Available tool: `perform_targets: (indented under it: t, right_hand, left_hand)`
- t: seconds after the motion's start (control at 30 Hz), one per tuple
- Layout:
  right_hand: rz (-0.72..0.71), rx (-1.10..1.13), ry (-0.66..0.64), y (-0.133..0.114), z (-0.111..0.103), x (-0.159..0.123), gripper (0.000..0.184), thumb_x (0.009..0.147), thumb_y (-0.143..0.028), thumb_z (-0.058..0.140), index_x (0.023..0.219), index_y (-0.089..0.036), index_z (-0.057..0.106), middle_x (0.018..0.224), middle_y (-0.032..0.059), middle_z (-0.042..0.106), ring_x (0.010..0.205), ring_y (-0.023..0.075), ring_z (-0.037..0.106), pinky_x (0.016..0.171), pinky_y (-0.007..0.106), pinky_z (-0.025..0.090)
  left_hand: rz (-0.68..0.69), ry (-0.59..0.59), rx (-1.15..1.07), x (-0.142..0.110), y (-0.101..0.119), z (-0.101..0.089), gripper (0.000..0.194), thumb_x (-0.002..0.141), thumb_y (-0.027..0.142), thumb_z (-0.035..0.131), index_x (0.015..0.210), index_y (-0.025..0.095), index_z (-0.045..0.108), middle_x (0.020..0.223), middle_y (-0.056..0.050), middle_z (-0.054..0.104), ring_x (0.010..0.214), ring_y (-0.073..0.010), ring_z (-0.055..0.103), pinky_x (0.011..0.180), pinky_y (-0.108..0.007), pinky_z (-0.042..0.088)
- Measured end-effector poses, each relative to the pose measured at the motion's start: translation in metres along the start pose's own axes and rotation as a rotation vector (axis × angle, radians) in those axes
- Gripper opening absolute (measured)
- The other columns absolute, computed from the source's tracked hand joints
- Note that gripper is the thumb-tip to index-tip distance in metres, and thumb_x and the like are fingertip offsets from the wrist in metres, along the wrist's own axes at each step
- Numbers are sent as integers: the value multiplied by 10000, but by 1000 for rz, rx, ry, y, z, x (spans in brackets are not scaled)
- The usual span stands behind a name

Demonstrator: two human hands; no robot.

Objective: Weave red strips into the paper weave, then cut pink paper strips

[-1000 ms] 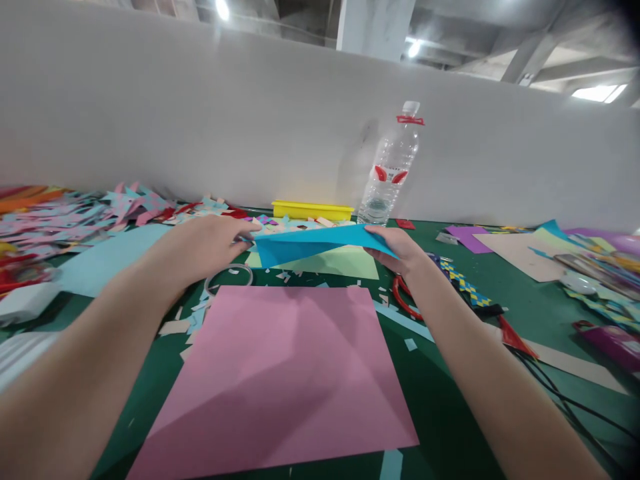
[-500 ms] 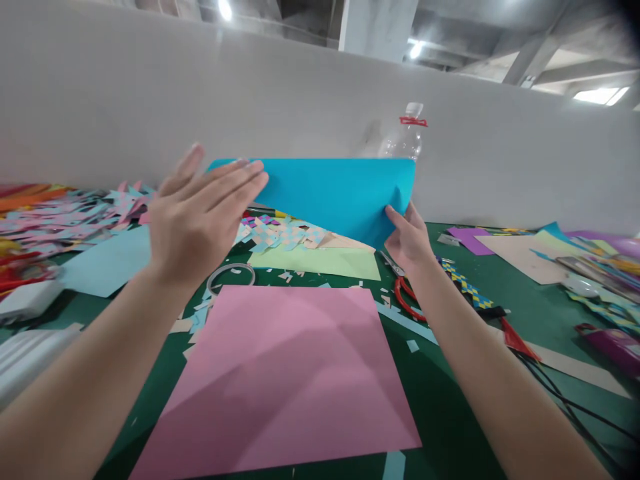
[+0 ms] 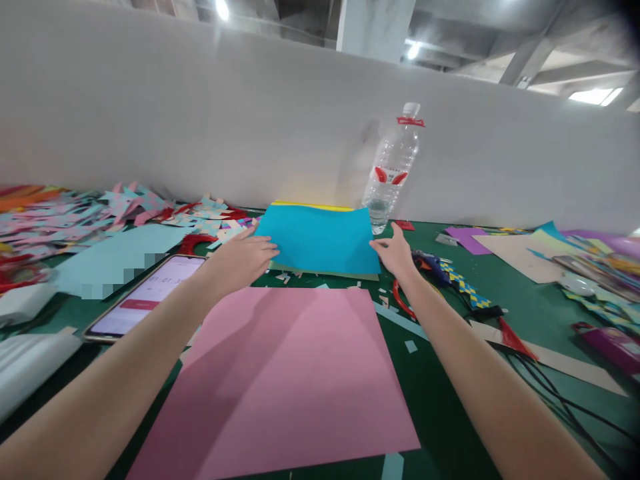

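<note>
A bright blue sheet of paper (image 3: 320, 237) lies at the back of the green table, on top of a yellow sheet (image 3: 310, 205) and a pale green sheet (image 3: 335, 274) whose edges peek out. My left hand (image 3: 243, 257) is open, with its fingers stretched over the blue sheet's left edge. At the right edge, my right hand (image 3: 395, 252) touches the sheet with its fingertips, its fingers apart. In front of me a large pink sheet of paper (image 3: 300, 373) lies flat between my forearms.
A clear plastic bottle (image 3: 393, 173) leans near the wall. Left are a phone (image 3: 150, 293), a light blue sheet (image 3: 115, 257) and cut paper strips (image 3: 65, 220). Red-handled scissors (image 3: 403, 300) are partly behind my right arm. Black cables (image 3: 555, 393) and a purple object (image 3: 607, 347) lie right.
The blue sheet, raised between my hands before, has come down onto the stack at the back. Both hands have lowered with it, uncovering the bottle and the phone.
</note>
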State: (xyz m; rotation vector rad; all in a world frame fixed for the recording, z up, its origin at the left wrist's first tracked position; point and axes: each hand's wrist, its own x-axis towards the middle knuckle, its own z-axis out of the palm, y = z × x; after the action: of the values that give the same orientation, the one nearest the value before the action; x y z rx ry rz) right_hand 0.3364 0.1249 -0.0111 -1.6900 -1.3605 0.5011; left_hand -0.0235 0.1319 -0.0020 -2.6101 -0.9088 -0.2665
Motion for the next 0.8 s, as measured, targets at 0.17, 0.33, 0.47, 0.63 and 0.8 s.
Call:
perform_targets:
  t: [0.17, 0.33, 0.47, 0.63, 0.8]
  right_hand:
    - [-377, -389, -20, -13, 1, -6, 665, 849, -386, 528, 1434, -184, 285, 1328, 143, 530, 1146, 325, 538, 942, 520, 417]
    - [-807, -577, -468, -32, 18, -17, 573, 817, -533, 559, 1291, -213, 520, 1316, 80, 562, 1238, 296, 473, 1039, 477, 352]
    - [-875, -742, -598, -34, 28, -24, 640, 840, -561, 519, 1360, -195, 452, 1414, 73, 468, 1301, 281, 413, 1061, 454, 345]
    - [-852, -818, -554, -27, 29, -22, 520, 891, -404, 515, 1351, -167, 463, 1378, 93, 508, 1257, 270, 469, 1031, 435, 386]
    - [-849, -884, -477, -25, 32, -22, 438, 897, -299, 519, 1310, -152, 506, 1320, 109, 561, 1205, 285, 515, 1020, 467, 383]
  left_hand:
    - [-52, -96, -44, 3, 15, 9, 343, 865, 315, 547, 1169, 178, 626, 1217, -102, 629, 1119, -273, 574, 953, -389, 398]
    - [-99, -95, -39, 6, 24, 18, 361, 914, 309, 507, 1247, 182, 567, 1292, -98, 574, 1157, -262, 541, 983, -360, 373]
    - [-106, -97, -74, 5, 22, 29, 338, 942, 309, 467, 1235, 181, 574, 1285, -90, 581, 1159, -253, 541, 974, -352, 385]
    - [-83, -41, -60, 4, 20, 36, 314, 943, 203, 442, 1229, 174, 568, 1345, -98, 522, 1244, -248, 467, 1003, -364, 375]
    - [-86, 24, -86, 3, 21, 33, 305, 934, 149, 431, 1198, 174, 582, 1278, -107, 566, 1190, -244, 510, 971, -389, 410]
